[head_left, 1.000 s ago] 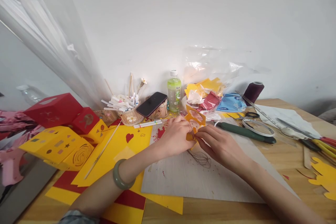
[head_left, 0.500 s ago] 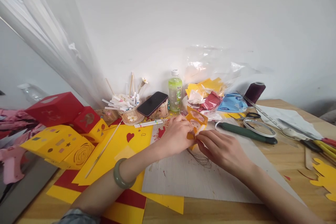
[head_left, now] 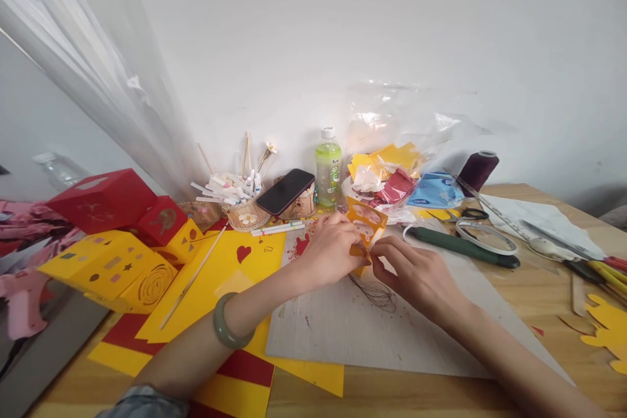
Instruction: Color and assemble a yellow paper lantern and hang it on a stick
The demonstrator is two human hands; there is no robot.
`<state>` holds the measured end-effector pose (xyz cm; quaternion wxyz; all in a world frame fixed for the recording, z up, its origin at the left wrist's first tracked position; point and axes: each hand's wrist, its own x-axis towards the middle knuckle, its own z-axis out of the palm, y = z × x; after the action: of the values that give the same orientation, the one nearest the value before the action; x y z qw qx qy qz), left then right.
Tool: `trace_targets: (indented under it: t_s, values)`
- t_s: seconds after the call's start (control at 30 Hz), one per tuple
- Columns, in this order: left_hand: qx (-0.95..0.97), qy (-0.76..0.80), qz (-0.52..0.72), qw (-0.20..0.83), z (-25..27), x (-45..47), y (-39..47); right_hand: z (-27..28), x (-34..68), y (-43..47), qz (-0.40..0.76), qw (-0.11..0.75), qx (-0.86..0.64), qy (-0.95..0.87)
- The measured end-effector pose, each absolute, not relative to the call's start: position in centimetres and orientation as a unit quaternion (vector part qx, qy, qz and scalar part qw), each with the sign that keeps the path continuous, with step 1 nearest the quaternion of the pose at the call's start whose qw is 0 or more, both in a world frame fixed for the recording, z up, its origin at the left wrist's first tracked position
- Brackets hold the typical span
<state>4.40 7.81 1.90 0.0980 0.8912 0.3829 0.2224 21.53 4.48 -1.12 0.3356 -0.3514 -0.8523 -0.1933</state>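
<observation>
My left hand (head_left: pixel 337 245) is wrapped round a small orange-yellow paper box (head_left: pixel 375 219) with cut-out openings in its sides. The box is held tilted just above a grey board (head_left: pixel 333 333). At the box's lower right corner is my right hand (head_left: pixel 414 271), thumb and fingertips pinched together; whatever lies between them is too small to make out. Loops of thin dark thread (head_left: pixel 379 295) lie on the board under the hands, one end running up towards the box.
Paper boxes (head_left: pixel 110 268) and a pink glue gun (head_left: pixel 22 304) stand left. Behind are a phone (head_left: pixel 285 191), pen holder (head_left: pixel 247 215) and green bottle (head_left: pixel 328 166). A green-handled tool (head_left: pixel 460 247), tape roll (head_left: pixel 486 238), scissors (head_left: pixel 474 214) and thread spool (head_left: pixel 480 172) are right.
My right hand has shifted slightly right, away from the box's corner, and more of the thread loops shows beneath. My left hand keeps its hold on the box.
</observation>
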Motion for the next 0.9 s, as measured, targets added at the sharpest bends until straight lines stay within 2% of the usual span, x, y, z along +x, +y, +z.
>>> trace_targets:
  t_s: [0.57,0.77,0.9]
  values:
    - [0.888,0.391,0.202,0.135,2.7,4.3,7.5,-0.5,22.3,5.0,0.017,0.425,-0.394,-0.815]
    - [0.886,0.387,0.189,0.170,3.3,3.9,7.3,-0.8,22.6,5.3,-0.059,0.350,-0.379,-0.855]
    - [0.886,0.397,0.193,0.143,2.9,4.1,7.1,-1.1,22.4,4.9,-0.100,0.352,-0.393,-0.843]
